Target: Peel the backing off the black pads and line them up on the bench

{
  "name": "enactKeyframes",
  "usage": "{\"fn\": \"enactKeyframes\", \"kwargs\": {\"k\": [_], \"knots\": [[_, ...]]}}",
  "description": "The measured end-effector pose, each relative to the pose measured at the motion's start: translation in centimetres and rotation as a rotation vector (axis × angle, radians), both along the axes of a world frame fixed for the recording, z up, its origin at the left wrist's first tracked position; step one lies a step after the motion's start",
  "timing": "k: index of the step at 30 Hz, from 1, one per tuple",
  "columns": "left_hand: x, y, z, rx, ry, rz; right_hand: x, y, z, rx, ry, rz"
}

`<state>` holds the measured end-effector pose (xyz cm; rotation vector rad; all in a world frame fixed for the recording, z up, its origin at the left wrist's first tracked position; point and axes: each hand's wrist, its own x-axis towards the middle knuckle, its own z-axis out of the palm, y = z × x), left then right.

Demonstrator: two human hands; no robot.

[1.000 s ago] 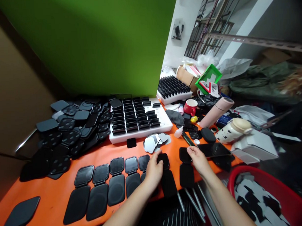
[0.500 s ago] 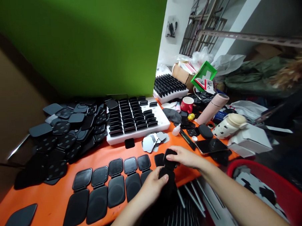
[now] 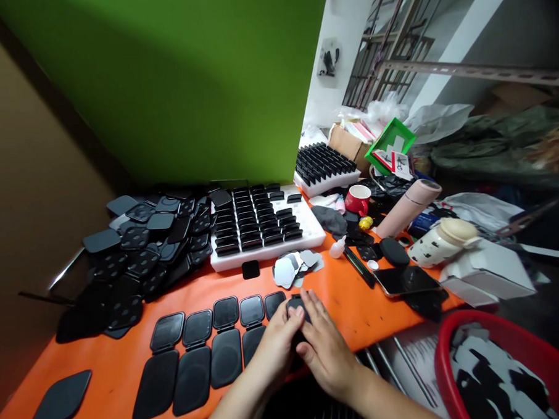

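Head view: left hand [image 3: 275, 340] and right hand [image 3: 326, 349] meet at a dark piece [image 3: 295, 303].
Left fingers grasp it; right fingers extend, grip unclear; panels [image 3: 227, 358] lie left.

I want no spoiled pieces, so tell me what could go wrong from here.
The dark piece between the left hand and right hand might slip off the nearby front edge of the orange table. The left hand, close to the row of black hinged pieces, could nudge one askew.
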<state>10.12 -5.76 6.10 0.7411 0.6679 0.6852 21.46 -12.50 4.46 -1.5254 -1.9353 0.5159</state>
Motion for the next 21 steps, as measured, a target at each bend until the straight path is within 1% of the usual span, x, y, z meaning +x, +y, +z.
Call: {"fn": "enactKeyframes", "kwargs": {"k": [1,3,4,5,6,8,9,11,13,14,15,16,18,21], "knots": [[0.0,0.1,0.1,0.003,-0.025,-0.012,-0.1,-0.3,-0.5,0.022,0.088,-0.083],[0.2,0.3,0.0,-0.006,-0.066,0.0,-0.5,-0.6,-1.5,0.053,0.341,-0.299],[0.3,0.4,-0.2,-0.015,-0.07,0.037,-0.8,-0.6,-1.9,0.034,0.493,-0.399],[0.4,0.4,-0.4,-0.018,-0.056,0.093,-1.1,-0.5,-2.2,-0.019,0.647,-0.478],[0.5,0.4,-0.7,-0.014,-0.026,0.157,-1.6,-0.3,-2.3,-0.1,0.797,-0.528],[0.8,0.3,-1.1,0.004,0.052,0.259,-2.8,0.4,-2.4,-0.285,1.055,-0.547],[1.0,0.1,-1.3,0.011,0.095,0.287,-3.4,0.8,-2.3,-0.348,1.166,-0.541],[1.4,-0.1,-1.6,0.024,0.174,0.292,-4.5,1.7,-1.9,-0.39,1.344,-0.555],[1.4,0.2,-1.6,0.087,0.234,0.273,-4.6,2.9,-1.1,-0.351,1.425,-0.596],[1.2,0.5,-1.6,0.155,0.262,0.277,-4.1,3.7,-0.5,-0.32,1.406,-0.613],[0.7,1.2,-1.5,0.245,0.296,0.285,-3.1,4.7,0.3,-0.286,1.336,-0.615],[0.2,2.0,-1.5,0.356,0.349,0.295,-1.8,6.0,1.4,-0.243,1.222,-0.601],[-1.4,4.2,-1.2,0.625,0.524,0.306,1.7,9.4,4.3,-0.142,0.836,-0.512],[-3.8,8.2,-0.6,1.066,0.837,0.231,7.1,16.2,9.5,0.128,0.239,-0.387]]}}
